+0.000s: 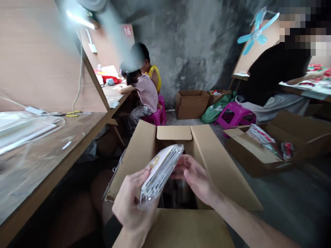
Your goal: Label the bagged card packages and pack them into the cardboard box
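My left hand [131,203] grips a flat, plastic-wrapped package [160,174] by its lower edge, tilted up on its side. A white printed card and silvery contents show through the wrap. My right hand [198,181] is beside the package's right edge, with its fingers apart and close to the wrap. Below both hands stands an open cardboard box [219,165], its flaps spread outward. The inside of the box is dark and partly hidden by my hands.
A second open carton [254,153] at the right holds red-and-white packets. A wooden workbench [43,162] with clear plastic sheets runs along the left. A seated person [274,75] works at the right bench. Further people, cartons, a green bag and purple stools stand behind.
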A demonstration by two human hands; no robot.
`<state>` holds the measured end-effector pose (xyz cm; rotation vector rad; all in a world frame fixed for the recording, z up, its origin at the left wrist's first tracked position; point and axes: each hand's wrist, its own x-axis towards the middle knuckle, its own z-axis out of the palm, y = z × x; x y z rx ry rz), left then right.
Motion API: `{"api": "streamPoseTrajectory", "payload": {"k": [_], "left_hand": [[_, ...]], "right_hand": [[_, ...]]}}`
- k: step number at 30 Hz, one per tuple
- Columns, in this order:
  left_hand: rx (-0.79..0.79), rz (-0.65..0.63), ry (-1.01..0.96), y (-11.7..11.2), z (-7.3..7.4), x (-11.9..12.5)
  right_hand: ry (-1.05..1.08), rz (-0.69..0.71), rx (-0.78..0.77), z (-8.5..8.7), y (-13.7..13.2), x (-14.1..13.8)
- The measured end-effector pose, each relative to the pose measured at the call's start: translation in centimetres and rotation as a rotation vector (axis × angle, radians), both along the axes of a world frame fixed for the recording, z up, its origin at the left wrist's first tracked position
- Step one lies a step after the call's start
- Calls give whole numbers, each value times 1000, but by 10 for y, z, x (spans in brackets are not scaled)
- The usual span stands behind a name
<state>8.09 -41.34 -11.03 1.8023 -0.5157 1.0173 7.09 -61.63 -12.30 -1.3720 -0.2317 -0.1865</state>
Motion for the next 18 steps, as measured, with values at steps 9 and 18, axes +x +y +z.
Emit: {"api": "streamPoseTrajectory", "payload": {"k": [9,18], "left_hand": [[368,-161,-46,15,12,19],[-77,-392,756,41,20,67]], "right_hand": [[-109,210,-551,54,-22,29],[-91,511,-1166,35,-43,127]]}}
